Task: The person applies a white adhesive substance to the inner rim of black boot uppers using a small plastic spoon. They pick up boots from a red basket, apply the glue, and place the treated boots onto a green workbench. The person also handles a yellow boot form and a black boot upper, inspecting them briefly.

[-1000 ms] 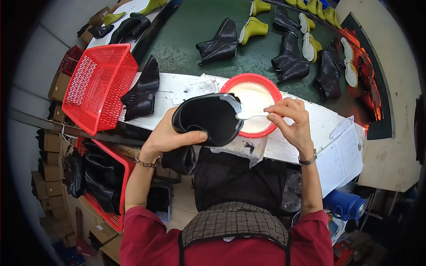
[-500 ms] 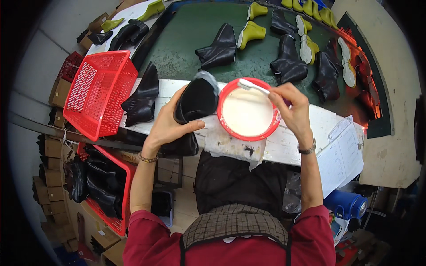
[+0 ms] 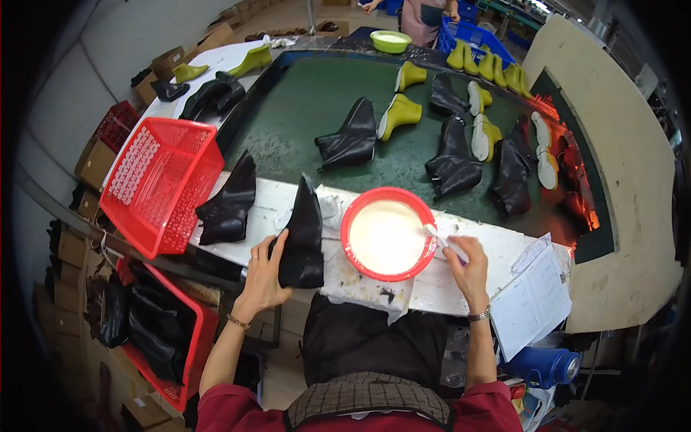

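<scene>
My left hand (image 3: 260,281) is closed on a black leather boot upper (image 3: 303,234), which stands upright over the white bench edge, left of a red bowl (image 3: 348,252). White creamy liquid (image 3: 387,237) fills much of the bowl. Between the fingers of my right hand (image 3: 469,272) is a brush (image 3: 436,235) with a light handle, its head over the bowl's right rim. Another black boot upper (image 3: 230,204) rests on the bench left of the held one. Under the bowl lies a stained white cloth (image 3: 360,288).
Beyond the bench, a green conveyor belt (image 3: 288,108) carries black uppers and yellow-green lasts (image 3: 400,115), leading to a glowing red opening (image 3: 576,180). Red baskets (image 3: 155,187) stand left. Papers (image 3: 529,299) and a blue flask (image 3: 545,366) are at right. A person (image 3: 419,18) stands at the far end.
My view has tilted up, showing more of the far end. The held upper has turned from its opening facing me to standing upright side-on. The brush has moved to the bowl's right rim.
</scene>
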Motion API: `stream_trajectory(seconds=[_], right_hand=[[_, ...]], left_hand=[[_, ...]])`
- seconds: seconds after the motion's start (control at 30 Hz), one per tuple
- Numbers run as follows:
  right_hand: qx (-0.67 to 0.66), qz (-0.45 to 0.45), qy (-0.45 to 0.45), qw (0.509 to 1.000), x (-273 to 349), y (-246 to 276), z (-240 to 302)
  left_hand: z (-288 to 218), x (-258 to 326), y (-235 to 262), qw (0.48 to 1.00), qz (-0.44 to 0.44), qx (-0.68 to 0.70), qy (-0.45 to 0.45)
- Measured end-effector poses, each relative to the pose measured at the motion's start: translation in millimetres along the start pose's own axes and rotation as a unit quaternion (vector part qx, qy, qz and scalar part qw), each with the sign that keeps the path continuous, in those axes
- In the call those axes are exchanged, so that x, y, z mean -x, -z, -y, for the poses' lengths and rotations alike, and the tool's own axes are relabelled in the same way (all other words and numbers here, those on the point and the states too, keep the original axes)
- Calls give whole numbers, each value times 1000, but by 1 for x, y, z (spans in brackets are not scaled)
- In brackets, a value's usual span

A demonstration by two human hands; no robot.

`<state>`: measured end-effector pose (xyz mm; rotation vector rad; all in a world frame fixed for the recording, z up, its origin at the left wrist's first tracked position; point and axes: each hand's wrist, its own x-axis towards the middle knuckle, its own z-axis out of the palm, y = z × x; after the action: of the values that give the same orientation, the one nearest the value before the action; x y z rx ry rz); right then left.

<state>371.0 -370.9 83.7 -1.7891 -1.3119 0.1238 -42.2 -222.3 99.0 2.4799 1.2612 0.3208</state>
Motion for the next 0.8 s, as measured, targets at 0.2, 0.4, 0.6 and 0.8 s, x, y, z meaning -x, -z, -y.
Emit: stream_trajectory(seconds=[0.2,0.4,0.6,0.8], right_hand=[[-60,38,184,980,-20,-32,101],[-68,139,255,955,-12,-113,160],[-504,176,84,841,-2,-134,196],[-390,270,138,869,-4,-128,190]], left_hand=[[-7,4,4,988,-79,128,-38],[-11,9,-1,966,-116,229,-29],[-22,13,12,969,-130,205,-45],[-22,16,0,935,-183,301,-25]])
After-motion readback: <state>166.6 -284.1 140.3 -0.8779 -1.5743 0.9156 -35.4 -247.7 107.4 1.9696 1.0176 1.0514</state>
